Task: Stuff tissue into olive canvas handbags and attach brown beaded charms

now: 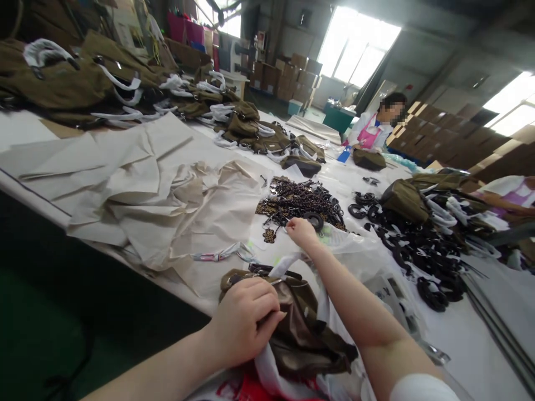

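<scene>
In front of me an olive-brown handbag (311,328) stands with its zipped top open and its lining showing. My left hand (251,317) is closed on the near rim of this bag. White wrapping covers the bag's handle (286,264). Stretched out past the bag, my right hand (301,234) has its fingers pinched together at the near edge of a pile of dark beaded chains (307,195). A leopard-print flower charm (270,235) lies just left of those fingertips. Whatever they pinch is too small to make out.
Crumpled beige paper (146,189) covers the left of the table. Several olive bags (251,128) line the back. Black ring-shaped straps (418,250) and more bags (405,200) lie on the right. A co-worker (370,131) in a pink apron handles a bag across the table.
</scene>
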Motion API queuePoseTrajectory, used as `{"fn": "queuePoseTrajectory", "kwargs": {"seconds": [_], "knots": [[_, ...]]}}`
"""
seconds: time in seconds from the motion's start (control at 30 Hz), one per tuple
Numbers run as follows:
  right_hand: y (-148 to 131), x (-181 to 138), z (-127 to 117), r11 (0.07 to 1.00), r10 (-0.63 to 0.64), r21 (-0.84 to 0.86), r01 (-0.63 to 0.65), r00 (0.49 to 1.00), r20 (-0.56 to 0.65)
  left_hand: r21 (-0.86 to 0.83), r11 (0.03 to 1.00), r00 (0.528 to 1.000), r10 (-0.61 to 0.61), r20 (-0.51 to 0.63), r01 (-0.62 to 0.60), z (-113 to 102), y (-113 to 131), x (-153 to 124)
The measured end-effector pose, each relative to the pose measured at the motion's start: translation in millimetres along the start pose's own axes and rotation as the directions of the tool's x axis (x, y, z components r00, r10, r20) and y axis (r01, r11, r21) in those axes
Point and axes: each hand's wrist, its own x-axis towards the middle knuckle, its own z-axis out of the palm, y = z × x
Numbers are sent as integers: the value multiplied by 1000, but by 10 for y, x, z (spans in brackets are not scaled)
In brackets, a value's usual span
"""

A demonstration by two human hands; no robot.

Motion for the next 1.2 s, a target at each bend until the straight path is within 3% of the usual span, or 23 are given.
{"fn": "queuePoseTrajectory", "kwargs": {"seconds": [0.13, 0.27, 0.43, 0.6, 0.7, 0.93, 1.07, 1.2], "knots": [[-70, 289, 403, 998, -5, -58, 7, 1000, 22, 29, 996, 996, -88, 34, 87, 102, -39, 26], [-163, 415, 597, 993, -4, -114, 10, 999, 52, 21, 991, 991, -131, 22, 131, 114, -80, 33], [-68, 409, 591, 982, -2, -184, 38, 982, 190, 4, 987, 987, -158, 23, 158, 116, -120, 46], [79, 345, 477, 979, -6, -182, 90, 910, 413, 9, 986, 986, -165, 24, 165, 181, -157, 60], [24, 351, 480, 988, 5, -143, 64, 898, 441, 12, 988, 988, -155, 21, 155, 193, -159, 61], [-263, 313, 650, 998, 59, -38, -52, 969, 239, 28, 986, 987, -163, -13, 164, 163, -127, 44], [-274, 202, 614, 990, -3, 140, -33, 968, 250, 19, 985, 985, -171, -9, 171, 163, -139, 49], [-183, -6, 379, 911, -113, 411, -29, 941, 318, -32, 983, 984, -180, -9, 180, 167, -153, 62]]}}
